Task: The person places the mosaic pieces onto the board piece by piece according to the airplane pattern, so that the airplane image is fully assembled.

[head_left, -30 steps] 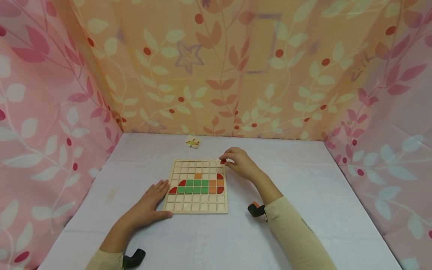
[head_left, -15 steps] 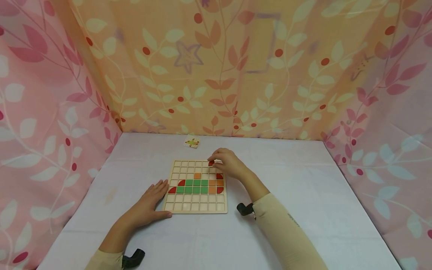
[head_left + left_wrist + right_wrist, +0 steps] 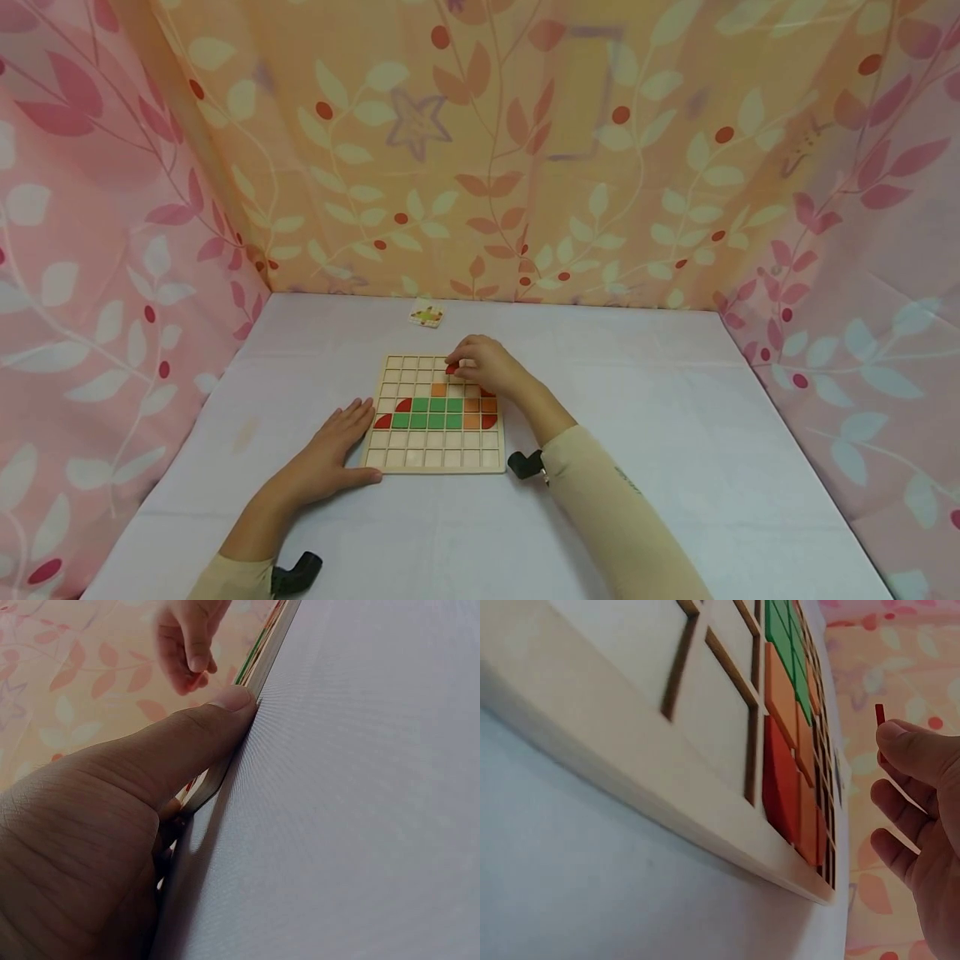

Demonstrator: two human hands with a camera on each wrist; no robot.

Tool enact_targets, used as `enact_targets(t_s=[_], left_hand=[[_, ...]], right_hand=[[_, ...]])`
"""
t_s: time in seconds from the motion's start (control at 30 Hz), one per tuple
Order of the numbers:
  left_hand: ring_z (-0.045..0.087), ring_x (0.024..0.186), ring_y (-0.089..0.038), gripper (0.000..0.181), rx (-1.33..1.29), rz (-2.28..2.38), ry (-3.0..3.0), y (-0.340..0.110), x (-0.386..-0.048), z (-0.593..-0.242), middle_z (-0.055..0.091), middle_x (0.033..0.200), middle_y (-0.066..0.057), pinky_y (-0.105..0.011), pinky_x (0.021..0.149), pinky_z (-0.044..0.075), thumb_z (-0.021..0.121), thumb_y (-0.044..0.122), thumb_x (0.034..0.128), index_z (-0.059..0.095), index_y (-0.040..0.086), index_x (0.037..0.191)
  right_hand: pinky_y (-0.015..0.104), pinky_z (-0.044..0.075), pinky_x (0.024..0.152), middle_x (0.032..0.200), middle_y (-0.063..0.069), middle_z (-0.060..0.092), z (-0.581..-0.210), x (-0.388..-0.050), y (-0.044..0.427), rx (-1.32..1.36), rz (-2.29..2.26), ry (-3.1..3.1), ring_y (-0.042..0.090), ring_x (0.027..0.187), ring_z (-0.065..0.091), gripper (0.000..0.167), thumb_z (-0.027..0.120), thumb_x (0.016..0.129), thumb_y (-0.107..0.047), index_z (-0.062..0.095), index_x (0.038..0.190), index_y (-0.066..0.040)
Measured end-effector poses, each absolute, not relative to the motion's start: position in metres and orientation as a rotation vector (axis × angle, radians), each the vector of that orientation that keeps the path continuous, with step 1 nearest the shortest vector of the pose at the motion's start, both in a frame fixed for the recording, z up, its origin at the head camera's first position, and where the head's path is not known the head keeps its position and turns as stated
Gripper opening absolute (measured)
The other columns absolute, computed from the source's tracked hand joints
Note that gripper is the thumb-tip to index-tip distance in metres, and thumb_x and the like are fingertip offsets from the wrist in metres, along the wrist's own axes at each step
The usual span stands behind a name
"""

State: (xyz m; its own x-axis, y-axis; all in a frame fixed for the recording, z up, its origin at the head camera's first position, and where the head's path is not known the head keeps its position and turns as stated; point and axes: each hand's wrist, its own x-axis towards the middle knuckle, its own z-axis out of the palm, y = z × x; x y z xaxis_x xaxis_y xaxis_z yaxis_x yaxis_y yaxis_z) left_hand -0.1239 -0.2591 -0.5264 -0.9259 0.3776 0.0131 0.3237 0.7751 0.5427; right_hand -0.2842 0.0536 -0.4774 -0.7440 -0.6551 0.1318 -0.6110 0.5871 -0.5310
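Note:
A square wooden grid board (image 3: 432, 461) lies on the white cloth in the head view, with green, orange and red tiles in some cells. My right hand (image 3: 491, 367) pinches a small red tile (image 3: 452, 367) between thumb and fingers, over the board's upper part. In the right wrist view that red tile (image 3: 880, 714) is seen edge-on, raised off the board. At the board's left side my left hand (image 3: 322, 462) lies with fingers extended. Its thumb (image 3: 202, 724) touches the board's edge in the left wrist view.
A small patterned card (image 3: 427, 314) lies behind the board. White cloth (image 3: 637, 392) covers the table. Floral curtains (image 3: 480, 167) stand at the back and both sides. Dark curved devices (image 3: 298, 575) are worn at both wrists.
My right hand has moved left with the red tile, from the board's upper right corner to above its upper middle. The left hand stays at the left edge.

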Motion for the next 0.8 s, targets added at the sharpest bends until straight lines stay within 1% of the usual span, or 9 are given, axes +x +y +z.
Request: enact_targets(t_s=[0.1, 0.27, 0.37, 0.5, 0.6, 0.8], left_hand=[[0.013, 0.159, -0.032, 0.111, 0.576, 0.844, 2.872, -0.259, -0.124, -0.526, 0.023, 0.170, -0.010, -0.021, 0.126, -0.007, 0.082, 0.057, 0.0785, 0.030, 0.004, 0.160], [0.013, 0.159, -0.033, 0.111, 0.580, 0.853, 2.867, -0.260, -0.123, -0.526, 0.023, 0.170, -0.010, -0.023, 0.127, -0.006, 0.082, 0.057, 0.0782, 0.030, 0.004, 0.160], [0.013, 0.159, -0.033, 0.112, 0.582, 0.855, 2.866, -0.261, -0.123, -0.527, 0.023, 0.170, -0.011, -0.020, 0.126, -0.007, 0.082, 0.058, 0.0780, 0.030, 0.004, 0.160], [0.013, 0.159, -0.033, 0.112, 0.579, 0.845, 2.872, -0.262, -0.124, -0.528, 0.023, 0.170, -0.010, -0.017, 0.124, -0.009, 0.081, 0.060, 0.0783, 0.030, 0.004, 0.161], [0.012, 0.159, -0.032, 0.112, 0.578, 0.843, 2.876, -0.262, -0.124, -0.528, 0.022, 0.170, -0.009, -0.021, 0.126, -0.007, 0.080, 0.061, 0.0786, 0.029, 0.005, 0.161], [0.013, 0.159, -0.032, 0.111, 0.579, 0.865, 2.860, -0.260, -0.124, -0.526, 0.023, 0.170, -0.009, -0.037, 0.130, 0.001, 0.082, 0.058, 0.0787, 0.030, 0.004, 0.161]], right_hand=[[0.041, 0.048, 0.105, 0.115, 0.001, 0.068, -0.481, -0.285, 0.049, -1.091, -0.871, 2.708, 0.021, 0.112, 0.060, 0.024, 0.072, 0.097, -0.019, 0.077, 0.119, -0.012], [0.039, 0.049, 0.104, 0.115, 0.002, 0.069, -0.485, -0.287, 0.042, -1.135, -0.813, 2.716, 0.020, 0.111, 0.062, 0.024, 0.072, 0.097, -0.020, 0.077, 0.119, -0.013], [0.037, 0.050, 0.102, 0.113, 0.001, 0.070, -0.487, -0.288, 0.038, -1.156, -0.789, 2.724, 0.019, 0.109, 0.062, 0.024, 0.073, 0.096, -0.022, 0.077, 0.119, -0.013], [0.036, 0.051, 0.101, 0.111, 0.001, 0.070, -0.487, -0.289, 0.034, -1.146, -0.823, 2.701, 0.019, 0.108, 0.063, 0.025, 0.075, 0.095, -0.021, 0.078, 0.118, -0.012], [0.037, 0.051, 0.101, 0.111, 0.001, 0.071, -0.487, -0.290, 0.031, -1.136, -0.815, 2.699, 0.019, 0.109, 0.063, 0.024, 0.074, 0.095, -0.022, 0.078, 0.117, -0.013], [0.037, 0.050, 0.104, 0.112, -0.002, 0.072, -0.492, -0.293, 0.029, -1.131, -0.735, 2.730, 0.018, 0.110, 0.064, 0.023, 0.074, 0.096, -0.025, 0.078, 0.117, -0.017]])
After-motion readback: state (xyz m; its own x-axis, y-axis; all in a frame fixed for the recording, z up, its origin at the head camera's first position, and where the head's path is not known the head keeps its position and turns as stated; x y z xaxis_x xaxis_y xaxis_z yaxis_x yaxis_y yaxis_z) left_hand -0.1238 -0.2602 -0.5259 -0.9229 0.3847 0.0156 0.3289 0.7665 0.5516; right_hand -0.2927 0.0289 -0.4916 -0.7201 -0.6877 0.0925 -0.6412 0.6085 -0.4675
